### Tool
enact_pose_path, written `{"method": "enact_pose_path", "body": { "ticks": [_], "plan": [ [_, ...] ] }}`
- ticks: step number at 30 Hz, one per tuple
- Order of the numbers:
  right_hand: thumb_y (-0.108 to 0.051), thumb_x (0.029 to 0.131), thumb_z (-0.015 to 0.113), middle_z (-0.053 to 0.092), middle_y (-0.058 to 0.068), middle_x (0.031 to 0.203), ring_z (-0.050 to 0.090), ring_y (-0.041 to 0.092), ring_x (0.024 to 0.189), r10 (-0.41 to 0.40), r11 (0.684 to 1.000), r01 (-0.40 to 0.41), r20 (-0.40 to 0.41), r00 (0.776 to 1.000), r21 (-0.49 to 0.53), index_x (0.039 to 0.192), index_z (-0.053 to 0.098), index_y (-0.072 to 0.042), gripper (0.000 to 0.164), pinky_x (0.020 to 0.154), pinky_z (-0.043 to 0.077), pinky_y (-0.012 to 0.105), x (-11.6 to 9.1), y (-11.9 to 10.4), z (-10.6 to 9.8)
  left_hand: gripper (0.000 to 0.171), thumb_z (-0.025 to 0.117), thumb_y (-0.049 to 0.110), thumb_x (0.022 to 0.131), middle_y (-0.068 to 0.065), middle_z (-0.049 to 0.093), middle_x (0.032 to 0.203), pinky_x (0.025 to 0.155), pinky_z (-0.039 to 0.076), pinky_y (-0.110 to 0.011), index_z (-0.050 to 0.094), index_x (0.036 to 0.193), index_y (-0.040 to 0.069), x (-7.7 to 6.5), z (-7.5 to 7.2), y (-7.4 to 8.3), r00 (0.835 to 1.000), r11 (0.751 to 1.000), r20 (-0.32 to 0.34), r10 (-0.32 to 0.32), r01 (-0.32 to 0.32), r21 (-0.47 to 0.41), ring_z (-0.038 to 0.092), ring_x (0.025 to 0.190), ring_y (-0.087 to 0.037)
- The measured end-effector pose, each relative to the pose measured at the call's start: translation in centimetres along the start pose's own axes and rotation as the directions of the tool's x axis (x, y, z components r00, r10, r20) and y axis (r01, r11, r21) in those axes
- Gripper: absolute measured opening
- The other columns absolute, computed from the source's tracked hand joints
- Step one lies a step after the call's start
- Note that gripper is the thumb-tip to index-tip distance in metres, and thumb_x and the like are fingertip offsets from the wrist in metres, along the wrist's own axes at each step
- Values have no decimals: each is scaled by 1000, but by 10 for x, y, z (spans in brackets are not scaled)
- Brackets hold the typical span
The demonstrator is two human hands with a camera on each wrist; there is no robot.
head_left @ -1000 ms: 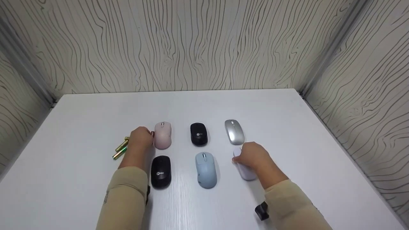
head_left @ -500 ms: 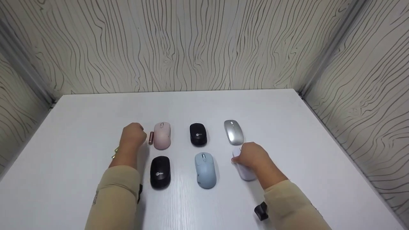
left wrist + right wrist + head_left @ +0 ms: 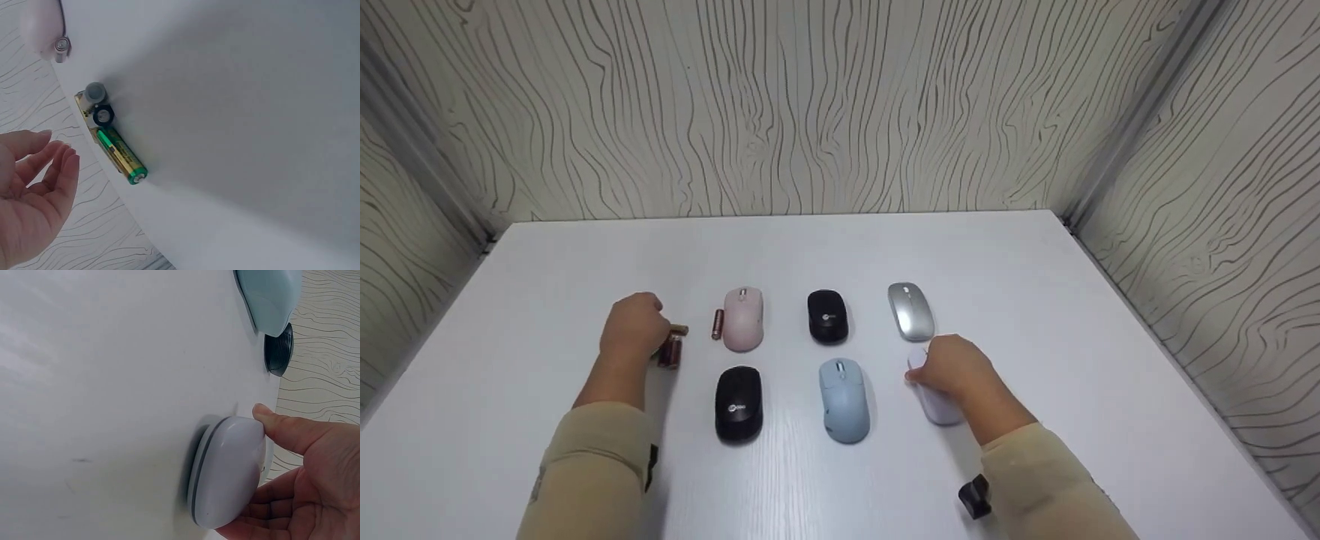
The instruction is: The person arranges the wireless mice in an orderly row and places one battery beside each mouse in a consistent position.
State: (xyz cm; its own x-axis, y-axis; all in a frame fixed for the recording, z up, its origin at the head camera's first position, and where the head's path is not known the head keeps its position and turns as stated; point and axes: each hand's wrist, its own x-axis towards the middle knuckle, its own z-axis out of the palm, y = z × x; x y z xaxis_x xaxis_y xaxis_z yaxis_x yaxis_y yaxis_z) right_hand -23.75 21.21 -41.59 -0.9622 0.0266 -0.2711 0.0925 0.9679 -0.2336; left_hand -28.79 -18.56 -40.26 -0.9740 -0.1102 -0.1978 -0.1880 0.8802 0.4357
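My left hand hovers at a small cluster of batteries on the table's left part, covering some of them. In the left wrist view its fingers bend loosely with nothing between them, and a green-and-gold battery lies with the others beyond. One reddish battery lies along the left side of the pink computer mouse. At the right, my right hand grips a pale lavender computer mouse by its sides, thumb on one and fingers on the other; the mouse sits at the tabletop.
More mice stand in two rows: a black one and a silver one at the back, another black one and a light blue one in front. Wood-patterned panels border the white table.
My left hand has drawn away leftward from the battery by the pink mouse, leaving it lying there, and moved over the other batteries. The right hand keeps its grip in place.
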Motion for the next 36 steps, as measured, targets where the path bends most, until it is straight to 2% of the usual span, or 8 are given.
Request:
{"method": "enact_pose_path", "body": {
  "ticks": [4,8,14,21,29,36],
  "plan": [
    [-37,73,73,55,1,64,50,17,62,1,1000,-1,-6,1000,-2,69,60,-7,33,56,42,31,1,1,1,35,46,4,88,-30,52,116,87,44,-49,49,120,-11,0,2,-8,1000,1000,14,-22,22,11,50,106,-42],
    [-36,73,73,56,2,64,50,17,62,-10,1000,10,-15,1000,-2,69,60,-6,33,56,43,32,0,1,2,30,49,3,86,-27,56,105,75,48,-43,52,112,-11,1,5,-15,998,998,33,-49,48,26,56,90,-35],
    [-38,73,73,56,3,66,51,18,63,-6,1000,6,-18,1000,-10,72,61,-5,35,58,44,33,1,1,3,27,50,3,87,-26,57,97,61,48,-36,52,109,-11,1,10,-25,996,996,53,-72,69,62,54,76,-27],
    [-38,73,73,56,2,67,51,17,63,-12,1000,12,-13,1000,-8,76,63,-4,36,56,43,31,1,2,3,26,50,4,88,-28,55,101,65,50,-41,52,109,-11,0,12,-29,994,991,81,-78,68,113,55,80,-30],
    [-38,73,73,57,2,66,51,17,61,-19,1000,19,-22,1000,-8,76,63,-4,36,55,43,31,0,2,2,23,46,1,88,-28,54,105,72,49,-44,52,108,-10,5,15,-28,996,990,73,-43,33,138,53,86,-31],
    [-39,73,73,57,2,64,51,17,60,-22,1000,22,-26,999,-11,73,63,-5,35,54,43,31,1,2,2,25,45,0,88,-28,55,104,70,49,-44,52,109,-11,4,14,-23,996,988,82,-40,27,154,55,83,-31]
  ]
}}
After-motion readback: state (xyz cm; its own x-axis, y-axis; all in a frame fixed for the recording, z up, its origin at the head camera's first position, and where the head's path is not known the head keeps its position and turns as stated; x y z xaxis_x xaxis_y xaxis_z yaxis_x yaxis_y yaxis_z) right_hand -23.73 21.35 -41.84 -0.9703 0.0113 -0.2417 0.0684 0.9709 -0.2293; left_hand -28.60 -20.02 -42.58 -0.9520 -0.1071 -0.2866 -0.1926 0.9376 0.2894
